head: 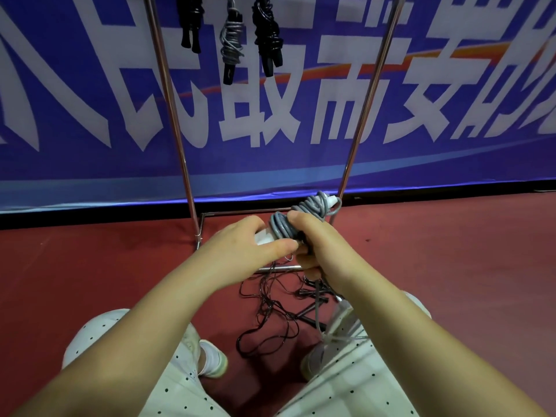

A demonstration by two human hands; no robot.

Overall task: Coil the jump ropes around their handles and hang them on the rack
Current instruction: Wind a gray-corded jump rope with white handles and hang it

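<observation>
From the head view, three coiled ropes [231, 37] already hang on the rack [168, 94]. In front of the rack's base, my right hand [313, 239] is wrapped round the grey rope [301, 218], wound thick on its white handles; my left hand [255, 239] pinches one handle end. I judge this coil nearly finished, hanging still to do. Black ropes [270, 311] lie tangled below the rack, between my feet. Open rail shows right of the hung ropes.
</observation>
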